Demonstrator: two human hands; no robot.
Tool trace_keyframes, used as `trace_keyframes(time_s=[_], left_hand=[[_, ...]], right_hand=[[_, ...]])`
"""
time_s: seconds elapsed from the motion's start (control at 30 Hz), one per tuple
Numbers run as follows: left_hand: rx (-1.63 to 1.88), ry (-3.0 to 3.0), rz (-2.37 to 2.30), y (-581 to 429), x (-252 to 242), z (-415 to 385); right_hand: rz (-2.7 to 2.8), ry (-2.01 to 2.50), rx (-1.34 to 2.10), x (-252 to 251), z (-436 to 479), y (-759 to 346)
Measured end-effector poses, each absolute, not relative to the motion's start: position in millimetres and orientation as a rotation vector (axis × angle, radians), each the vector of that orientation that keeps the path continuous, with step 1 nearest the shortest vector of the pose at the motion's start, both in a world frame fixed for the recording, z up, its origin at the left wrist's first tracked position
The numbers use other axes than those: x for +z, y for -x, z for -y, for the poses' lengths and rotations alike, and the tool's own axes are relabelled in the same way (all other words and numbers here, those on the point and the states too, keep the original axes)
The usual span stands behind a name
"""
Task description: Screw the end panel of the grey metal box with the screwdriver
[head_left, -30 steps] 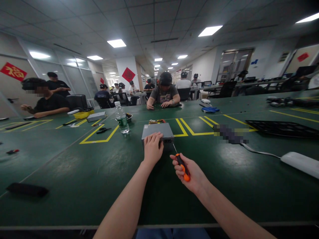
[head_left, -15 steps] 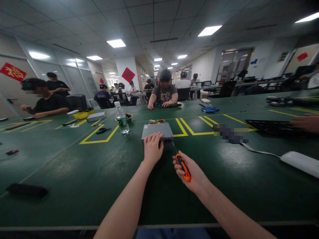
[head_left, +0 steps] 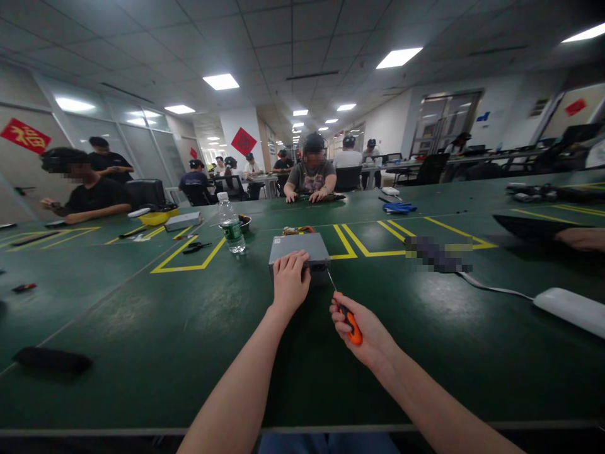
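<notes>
A grey metal computer power supply [head_left: 302,244] lies in front of me on the green table, its bundle of coloured cables [head_left: 299,231] at the far side. My left hand [head_left: 292,272] grips its near edge, fingers over the top and thumb at the front face beside the black socket. In my right hand [head_left: 360,325] is a screwdriver [head_left: 351,326] with an orange and black handle, fingers wrapped round it. The thin shaft points up and left, and its tip meets the near right corner of the power supply. Whether a screw sits under the tip is too small to tell.
A water bottle [head_left: 231,227] stands left of the power supply, with a bowl [head_left: 244,222] behind it and black pliers [head_left: 196,248] further left. A black case [head_left: 51,359] lies near left, a white power strip [head_left: 570,309] at right. A co-worker's hand [head_left: 583,239] holds a dark panel.
The screwdriver handle has turned slightly in my right hand; my left hand stays put. The co-worker's dark panel at right has shifted right and tilted. The person opposite has moved their hands.
</notes>
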State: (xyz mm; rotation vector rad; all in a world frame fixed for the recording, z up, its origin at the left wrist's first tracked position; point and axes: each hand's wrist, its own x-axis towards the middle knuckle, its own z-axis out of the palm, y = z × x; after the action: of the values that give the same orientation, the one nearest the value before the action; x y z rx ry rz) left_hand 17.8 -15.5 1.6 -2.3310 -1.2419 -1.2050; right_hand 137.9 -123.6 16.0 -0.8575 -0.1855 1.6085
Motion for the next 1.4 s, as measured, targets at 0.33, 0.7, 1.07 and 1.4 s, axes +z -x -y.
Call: trace_keyframes(time_s=[0.33, 0.7, 1.07, 1.4], left_hand=[[-1.185, 2.330, 1.258, -18, 1, 15], [-1.188, 2.334, 1.250, -17, 1, 15], [-1.194, 2.343, 1.257, -17, 1, 15], [-1.194, 2.355, 1.272, -17, 1, 14]], right_hand=[[0.206, 0.870, 1.597, 16, 125, -138], [0.205, 0.854, 1.629, 18, 125, -138], [0.233, 0.828, 1.648, 17, 126, -140], [0.356, 0.887, 1.681, 16, 127, -123]])
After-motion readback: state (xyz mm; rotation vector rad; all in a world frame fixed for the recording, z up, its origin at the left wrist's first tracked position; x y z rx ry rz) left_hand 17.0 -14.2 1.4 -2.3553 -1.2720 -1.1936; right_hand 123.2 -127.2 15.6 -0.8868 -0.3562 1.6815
